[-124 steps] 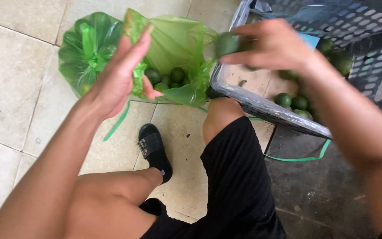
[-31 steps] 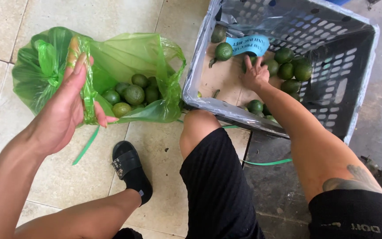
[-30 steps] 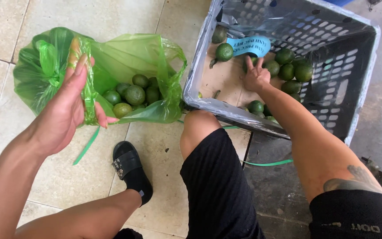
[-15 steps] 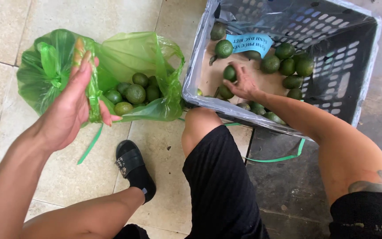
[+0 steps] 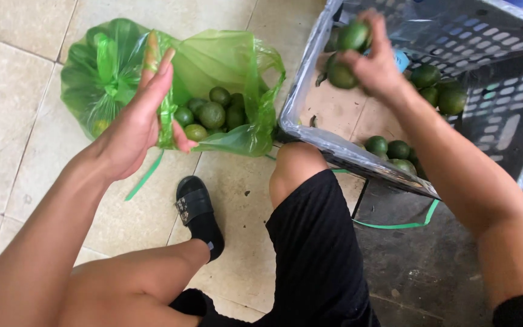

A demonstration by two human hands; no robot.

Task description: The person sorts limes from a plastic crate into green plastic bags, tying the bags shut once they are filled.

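My left hand [image 5: 137,124] grips the rim of a green plastic bag [image 5: 225,57], holding its mouth wide on the tiled floor. Several green round fruits [image 5: 212,114] lie inside the bag. My right hand [image 5: 373,63] is raised over the near side of a grey plastic crate [image 5: 334,142] and is closed on two green fruits [image 5: 341,74], one above the other. More green fruits [image 5: 434,85] lie in the crate by its far wall, and a few others [image 5: 388,148] sit by its near wall.
My knee in black shorts [image 5: 301,181] sits between bag and crate. My foot in a black sandal [image 5: 196,209] rests on the pale tiles below the bag. A green strap [image 5: 394,225] trails under the crate. Dark rough ground [image 5: 431,272] lies at right.
My right hand reached to the crate floor, closed on fruits and has lifted them up toward the crate's near-left corner. My left hand keeps holding the bag.
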